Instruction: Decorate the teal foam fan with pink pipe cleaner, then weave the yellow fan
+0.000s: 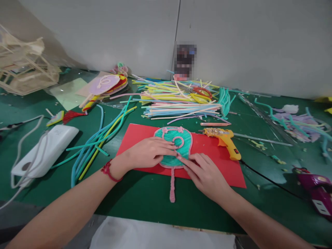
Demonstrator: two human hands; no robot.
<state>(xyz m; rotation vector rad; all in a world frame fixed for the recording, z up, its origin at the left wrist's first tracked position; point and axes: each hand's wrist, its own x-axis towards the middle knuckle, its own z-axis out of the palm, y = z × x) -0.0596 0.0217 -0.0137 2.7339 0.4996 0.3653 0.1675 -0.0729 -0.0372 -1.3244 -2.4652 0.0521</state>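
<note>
A round fan [168, 160] of teal pipe cleaners with a pink rim, pink trim at its top and a pink ring in its middle lies on a red sheet [135, 138]. Its pink handle [172, 186] points towards me. My left hand [147, 152] rests across the fan's left side, palm down, fingers stretched out. From the right, my right hand [204, 173] reaches over the lower edge with bent fingers close together. The fingertips of both hands meet just below the ring, at a tiny pink spot I cannot make out. The right palm is hidden.
A yellow glue gun [225, 138] lies right of the fan, its cord running right. Behind are bundled pipe cleaners [181, 109] and orange-handled scissors [202, 91]. Loose pipe cleaners [98, 138] and a white power bank [49, 148] lie left. A purple device [315, 186] sits far right.
</note>
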